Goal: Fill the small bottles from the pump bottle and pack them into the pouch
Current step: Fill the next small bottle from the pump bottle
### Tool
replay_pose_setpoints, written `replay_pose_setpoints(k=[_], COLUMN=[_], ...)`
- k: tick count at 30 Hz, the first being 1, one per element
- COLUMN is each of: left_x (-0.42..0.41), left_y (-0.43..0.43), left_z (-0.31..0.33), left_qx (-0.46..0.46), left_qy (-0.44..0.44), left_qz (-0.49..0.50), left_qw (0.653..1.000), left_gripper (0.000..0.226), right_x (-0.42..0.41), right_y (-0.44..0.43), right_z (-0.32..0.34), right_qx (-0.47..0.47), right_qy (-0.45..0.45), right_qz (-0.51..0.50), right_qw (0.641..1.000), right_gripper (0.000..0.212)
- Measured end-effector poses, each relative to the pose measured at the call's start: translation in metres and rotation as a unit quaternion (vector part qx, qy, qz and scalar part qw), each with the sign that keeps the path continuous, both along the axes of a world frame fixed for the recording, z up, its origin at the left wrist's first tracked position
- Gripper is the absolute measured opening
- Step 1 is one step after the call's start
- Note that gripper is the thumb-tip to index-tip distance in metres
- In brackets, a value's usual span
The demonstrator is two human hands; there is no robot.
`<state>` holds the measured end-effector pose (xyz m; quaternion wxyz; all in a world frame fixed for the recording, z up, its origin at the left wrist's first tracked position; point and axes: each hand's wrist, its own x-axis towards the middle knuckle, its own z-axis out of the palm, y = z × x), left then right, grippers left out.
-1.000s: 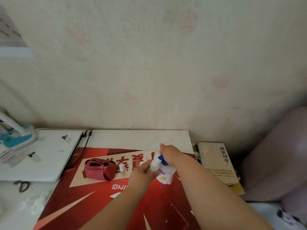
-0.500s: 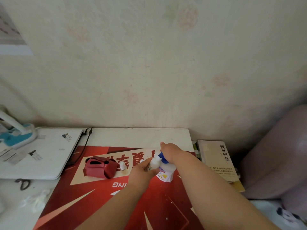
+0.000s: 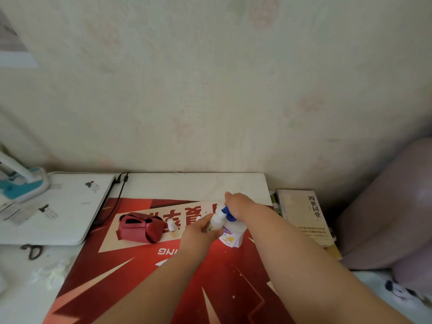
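A white pump bottle [image 3: 230, 237] with a blue pump head stands on the red mat. My right hand [image 3: 238, 203] lies on top of the pump head, fingers curled over it. My left hand [image 3: 198, 231] grips a small white bottle [image 3: 216, 222], tilted with its mouth up against the pump spout. A second small bottle [image 3: 171, 225] stands upright on the mat just right of the red pouch [image 3: 140, 226], whose top is open.
A red mat [image 3: 145, 272] covers the white desk [image 3: 198, 183]. A white laptop [image 3: 58, 206] with a cable and a lamp base [image 3: 18, 183] lie at left, scissors [image 3: 31, 250] near the front left. Books [image 3: 304, 216] are stacked at the right edge.
Both hands and the bottles stay in the same grip and place; only the camera has shifted slightly.
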<state>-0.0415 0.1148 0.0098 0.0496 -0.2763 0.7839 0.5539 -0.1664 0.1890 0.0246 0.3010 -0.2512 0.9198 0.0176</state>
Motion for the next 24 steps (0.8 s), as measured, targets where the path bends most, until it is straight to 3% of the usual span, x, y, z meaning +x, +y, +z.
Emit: replay_pose_setpoints(k=[24], left_x=[-0.0026], left_y=[0.0003], left_z=[-0.0087], left_qx=[0.015], left_qy=[0.009], left_qz=[0.013], left_qw=[1.0], left_gripper=[0.045], right_x=[0.0001], right_y=[-0.0017], right_z=[0.0051], right_qx=[0.039], right_qy=[-0.005], right_qz=[0.033], right_qw=[0.999], right_gripper=[0.054])
